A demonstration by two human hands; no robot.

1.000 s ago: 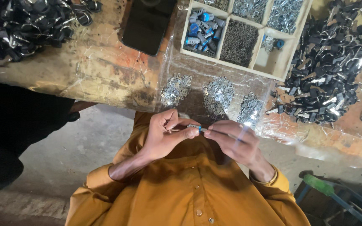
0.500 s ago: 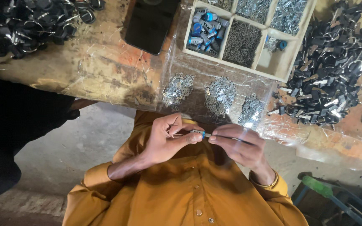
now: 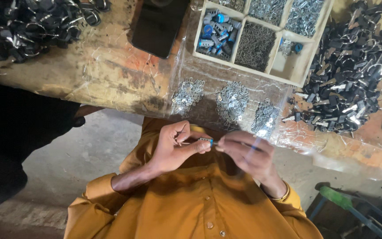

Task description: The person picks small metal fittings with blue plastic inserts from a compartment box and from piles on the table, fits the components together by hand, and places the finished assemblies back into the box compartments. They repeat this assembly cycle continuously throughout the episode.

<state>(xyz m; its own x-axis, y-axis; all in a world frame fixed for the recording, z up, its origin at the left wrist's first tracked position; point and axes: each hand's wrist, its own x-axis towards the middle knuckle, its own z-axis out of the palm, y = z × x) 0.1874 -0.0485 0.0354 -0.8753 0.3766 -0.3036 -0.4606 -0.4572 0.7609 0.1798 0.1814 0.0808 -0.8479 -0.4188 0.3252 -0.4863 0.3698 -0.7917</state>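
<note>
**Operator A:** Change over the last second?

**Operator B:** Slight. Half a second ago, a thin piece spanned the gap between both hands. Now gap closed: left hand pinching a small blue-tipped metal part between thumb and forefinger, right hand curled, fingertips pressed to the part's free end. Whether a second item sits in the right hand: cannot tell, blurred.

**Operator A:** Meaning for the work?

**Operator B:** Judged as fine fitting at the fingertips, in progress. Part not set down; held centre frame, over the mustard shirt, below the counter edge.

**Operator A:** Materials and shapes?

**Operator B:** Counter: worn wood, orange-stained, under crinkled clear film. Upper centre: pale wooden tray, divided into compartments; left one with short blue-and-silver cylinders, next with dark fine pieces. Just below the tray: three low heaps of small bright stamped metal bits. Right edge and upper left: piles of black parts with shiny loops. Top centre: flat black phone, glossy.
</note>
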